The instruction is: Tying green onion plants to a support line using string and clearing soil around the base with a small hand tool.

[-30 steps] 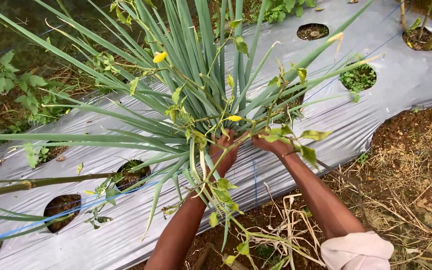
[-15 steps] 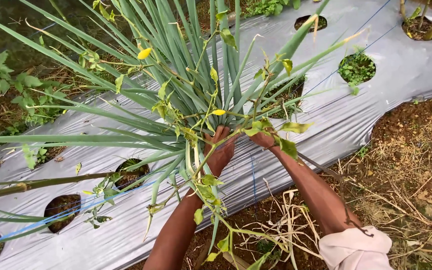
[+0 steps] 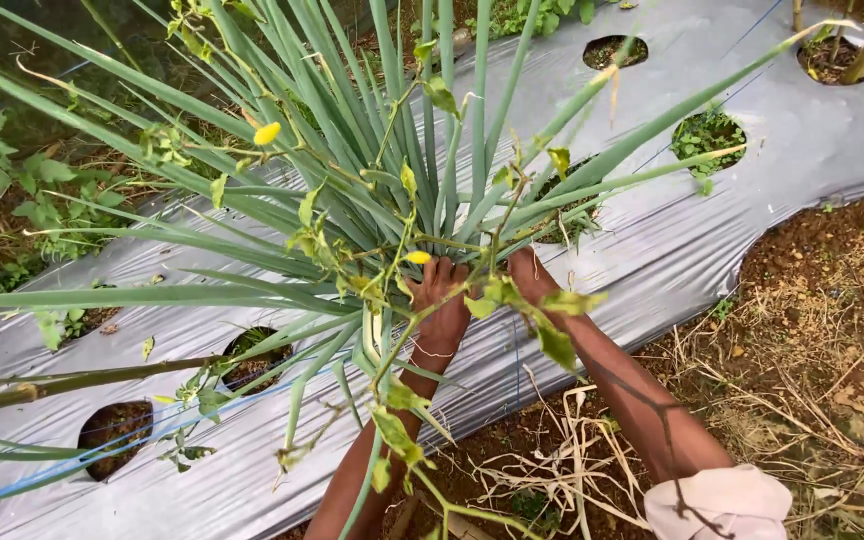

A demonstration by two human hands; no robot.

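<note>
Your left hand (image 3: 442, 300) closes around the base of the green onion clump (image 3: 392, 150), beside a planting hole (image 3: 562, 225) in the silver plastic mulch (image 3: 652, 250). Your right hand (image 3: 524, 268) reaches in alongside; leaves hide its grip. Bare soil (image 3: 812, 330) with dry straw borders the bed.
</note>
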